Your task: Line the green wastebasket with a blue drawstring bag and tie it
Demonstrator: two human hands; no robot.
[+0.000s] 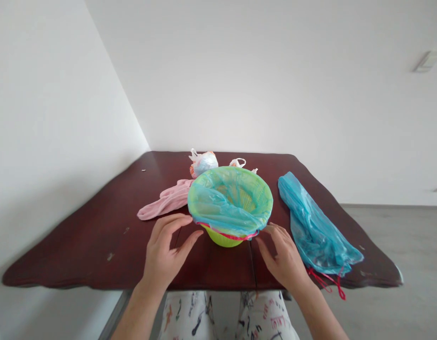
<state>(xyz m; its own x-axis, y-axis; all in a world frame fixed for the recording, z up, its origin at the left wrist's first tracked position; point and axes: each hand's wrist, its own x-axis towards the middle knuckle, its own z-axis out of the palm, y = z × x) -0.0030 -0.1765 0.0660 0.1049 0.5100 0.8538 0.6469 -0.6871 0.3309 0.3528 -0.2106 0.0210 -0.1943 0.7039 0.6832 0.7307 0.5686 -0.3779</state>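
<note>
A light-green mesh wastebasket (225,239) stands near the middle of the dark red table. A thin blue plastic bag (222,210) lines it, folded over the near rim, and its red drawstring (225,233) runs along that fold. At the left of the rim is my left hand (167,245), thumb and fingers apart, fingertips close to the bag's edge. My right hand (284,255) is at the right of the rim, with its fingertips at the bag's edge and the thumb held apart below. Whether either hand presses on the bag is hard to tell.
A second blue drawstring bag (317,231) lies on the right of the table (98,236), its red string hanging over the front edge. A pink cloth (165,200) lies left of the basket. Behind are a knotted white plastic bag (204,163) and another white bag (237,162), partly hidden.
</note>
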